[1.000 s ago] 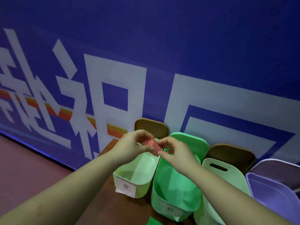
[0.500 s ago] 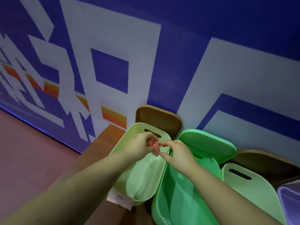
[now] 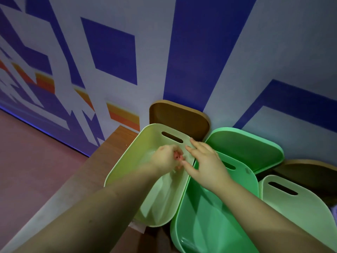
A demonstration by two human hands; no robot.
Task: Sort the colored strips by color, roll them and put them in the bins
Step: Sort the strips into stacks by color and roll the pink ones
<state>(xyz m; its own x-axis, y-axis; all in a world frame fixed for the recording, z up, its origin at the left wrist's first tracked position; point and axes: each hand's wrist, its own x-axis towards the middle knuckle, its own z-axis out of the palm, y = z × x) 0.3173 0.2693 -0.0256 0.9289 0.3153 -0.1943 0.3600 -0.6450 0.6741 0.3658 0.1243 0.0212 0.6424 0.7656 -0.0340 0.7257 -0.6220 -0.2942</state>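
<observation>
Pinkish-red rolled strip [image 3: 177, 156], a tight little coil, is sitting pinched in the left hand [image 3: 164, 158], whose fingers are curling round it inside the pale green plastic bin [image 3: 127, 161]. Just right of that grip, the right hand [image 3: 204, 161] is hovering with fingers spread and loose, holding nothing. Further right, a smooth, rounded darker green bin [image 3: 209, 225] is sitting alongside.

No legible text was recorded. Large white character strokes on the blue wall [image 3: 182, 52] were cropped beyond reading, and the paper label [image 3: 137, 228] under the pale green bin [image 3: 127, 170] was hidden.
</observation>
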